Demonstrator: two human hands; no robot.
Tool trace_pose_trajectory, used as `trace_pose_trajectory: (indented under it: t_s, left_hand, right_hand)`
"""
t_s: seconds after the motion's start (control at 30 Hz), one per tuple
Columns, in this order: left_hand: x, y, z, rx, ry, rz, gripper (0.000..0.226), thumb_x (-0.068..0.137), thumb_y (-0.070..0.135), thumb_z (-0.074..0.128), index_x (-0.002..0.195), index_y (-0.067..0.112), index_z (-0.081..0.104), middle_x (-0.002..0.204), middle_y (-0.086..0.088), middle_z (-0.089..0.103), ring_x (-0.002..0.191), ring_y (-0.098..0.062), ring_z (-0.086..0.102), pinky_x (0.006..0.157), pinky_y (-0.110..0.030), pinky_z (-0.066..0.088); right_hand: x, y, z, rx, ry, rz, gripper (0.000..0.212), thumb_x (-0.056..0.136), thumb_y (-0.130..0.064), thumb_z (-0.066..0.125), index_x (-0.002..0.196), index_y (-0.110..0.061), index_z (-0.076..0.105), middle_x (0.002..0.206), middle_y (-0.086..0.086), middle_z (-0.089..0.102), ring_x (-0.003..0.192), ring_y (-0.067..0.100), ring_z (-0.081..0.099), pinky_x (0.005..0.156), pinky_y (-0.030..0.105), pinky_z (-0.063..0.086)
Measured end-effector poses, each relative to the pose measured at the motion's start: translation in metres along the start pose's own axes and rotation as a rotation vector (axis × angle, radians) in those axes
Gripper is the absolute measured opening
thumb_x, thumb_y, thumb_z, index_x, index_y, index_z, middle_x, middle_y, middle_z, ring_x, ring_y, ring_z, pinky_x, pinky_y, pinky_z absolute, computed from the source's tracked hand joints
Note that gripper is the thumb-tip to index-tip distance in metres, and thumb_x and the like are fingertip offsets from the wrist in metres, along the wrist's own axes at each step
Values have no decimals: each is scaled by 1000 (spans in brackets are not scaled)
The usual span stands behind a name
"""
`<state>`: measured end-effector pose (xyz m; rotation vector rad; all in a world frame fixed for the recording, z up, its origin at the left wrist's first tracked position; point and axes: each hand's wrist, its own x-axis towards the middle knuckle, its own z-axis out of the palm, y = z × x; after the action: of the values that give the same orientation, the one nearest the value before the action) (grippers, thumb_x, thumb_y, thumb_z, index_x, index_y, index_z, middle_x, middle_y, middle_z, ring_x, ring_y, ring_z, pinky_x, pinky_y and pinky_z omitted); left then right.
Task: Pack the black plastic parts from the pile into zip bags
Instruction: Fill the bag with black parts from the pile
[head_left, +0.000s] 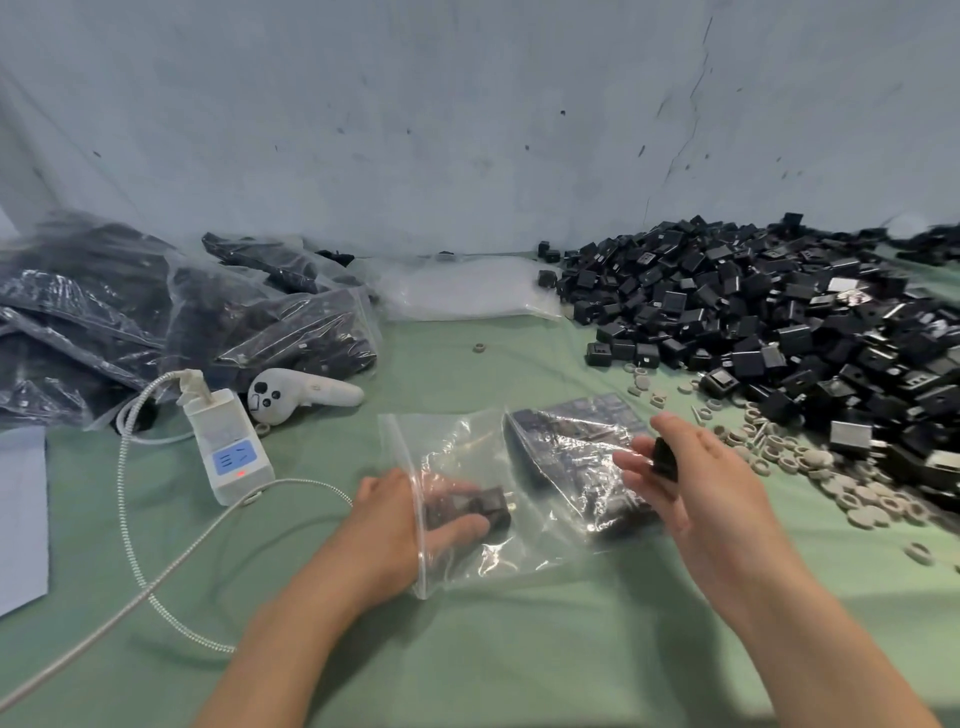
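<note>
The left hand (395, 514), inside the clear plastic zip bag (457, 447), grips a black plastic block (491, 506); beside the bag, the right hand (696, 483) pinches a second black block (665, 460).

Soft even light, bag glare, edge distortion

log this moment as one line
stage: filling | left hand: in zip bag, gripping black part | right hand: holding second part
</note>
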<state>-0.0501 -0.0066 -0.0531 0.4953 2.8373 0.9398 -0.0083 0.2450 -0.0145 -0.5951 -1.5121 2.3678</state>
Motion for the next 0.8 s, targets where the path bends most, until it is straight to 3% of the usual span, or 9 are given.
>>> trace_pose_trajectory:
  t_s: [0.1, 0.17, 0.27, 0.37, 0.47, 0.6, 0.7, 0.8]
  left_hand:
    - [3, 2, 1, 27, 0, -3, 37, 81, 67, 62, 117, 59, 62, 97, 26, 69, 109, -8, 40, 97, -18, 23]
    - [5, 4, 0, 6, -2, 6, 35, 81, 65, 64, 115, 58, 63, 99, 23, 70, 109, -8, 43, 100, -19, 27]
    - [8, 7, -1, -66, -33, 67, 28, 80, 60, 68, 108, 60, 65, 98, 20, 72, 108, -8, 60, 108, -31, 40]
    - [12, 11, 0, -48, -83, 118, 24, 83, 56, 65, 107, 59, 64, 93, 18, 71, 104, -8, 61, 102, -34, 45]
    - [14, 10, 1, -44, -153, 176, 27, 73, 56, 56, 100, 57, 61, 91, 24, 67, 101, -10, 56, 90, -31, 45]
    - [15, 0, 3, -20, -102, 214, 17, 61, 48, 47, 75, 39, 50, 72, 14, 53, 83, -19, 50, 69, -27, 44]
    - [21, -4, 6, 10, -104, 225, 18, 61, 40, 45, 74, 50, 51, 78, 18, 56, 83, -17, 52, 70, -28, 46]
    - [25, -6, 8, 4, -113, 214, 25, 64, 33, 47, 81, 50, 54, 83, 23, 58, 84, -12, 54, 70, -26, 47]
  right_hand:
    - [-3, 6, -5, -528, -29, -266, 10, 96, -20, 57, 98, -24, 67, 78, -1, 61, 54, 0, 57, 46, 15, 43]
    - [-5, 12, -6, -877, -92, -443, 14, 94, -25, 56, 97, -33, 66, 82, -9, 57, 60, 0, 55, 54, 18, 39]
    - [-16, 28, 5, -1193, -301, -569, 13, 93, -43, 51, 102, -42, 61, 97, -18, 51, 79, -2, 57, 69, 18, 44]
    - [-28, 45, 25, -1451, -457, -638, 39, 90, -70, 34, 112, -45, 54, 98, -18, 49, 82, 5, 58, 70, 28, 47]
    - [-31, 52, 40, -1458, -501, -632, 52, 81, -81, 27, 112, -45, 50, 95, -18, 49, 84, 4, 56, 70, 27, 42]
    - [-36, 63, 53, -1342, -547, -690, 34, 90, -69, 41, 106, -41, 51, 101, -19, 51, 88, 6, 57, 72, 26, 43]
    - [-41, 67, 58, -1304, -556, -746, 21, 96, -53, 41, 102, -37, 53, 103, -16, 52, 85, 9, 57, 65, 27, 36]
    - [-38, 65, 59, -1281, -578, -724, 24, 96, -56, 40, 100, -36, 54, 107, -17, 52, 87, 8, 55, 67, 26, 36]
